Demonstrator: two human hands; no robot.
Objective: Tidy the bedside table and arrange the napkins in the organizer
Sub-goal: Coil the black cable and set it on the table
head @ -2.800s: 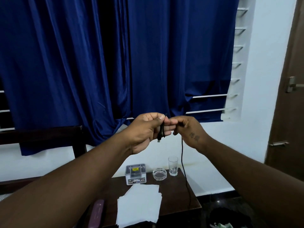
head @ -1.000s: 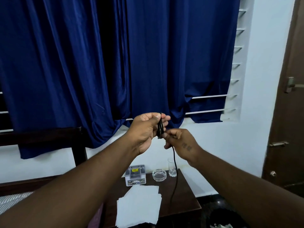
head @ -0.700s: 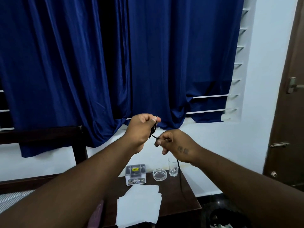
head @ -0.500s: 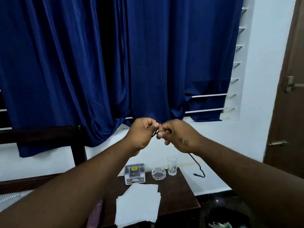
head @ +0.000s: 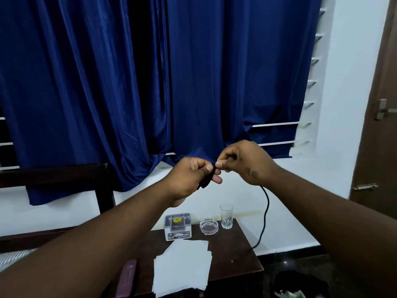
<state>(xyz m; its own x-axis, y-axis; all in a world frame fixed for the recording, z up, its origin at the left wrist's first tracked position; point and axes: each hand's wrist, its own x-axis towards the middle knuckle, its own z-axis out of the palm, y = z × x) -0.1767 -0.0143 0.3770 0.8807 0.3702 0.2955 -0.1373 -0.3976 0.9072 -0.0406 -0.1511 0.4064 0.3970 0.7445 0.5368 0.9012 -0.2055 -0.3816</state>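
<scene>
Left hand is curled round a folded bundle of black cable. Right hand pinches the same cable; the slack hangs down, apparently past the right edge of the surface. Napkins lie loose on the surface, well below the hands. The organizer stands just beyond them, with an ashtray and a glass to its right.

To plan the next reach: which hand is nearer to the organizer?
Left. The left hand, holding the cable, is above the organizer; the right hand is farther to the right.
</scene>
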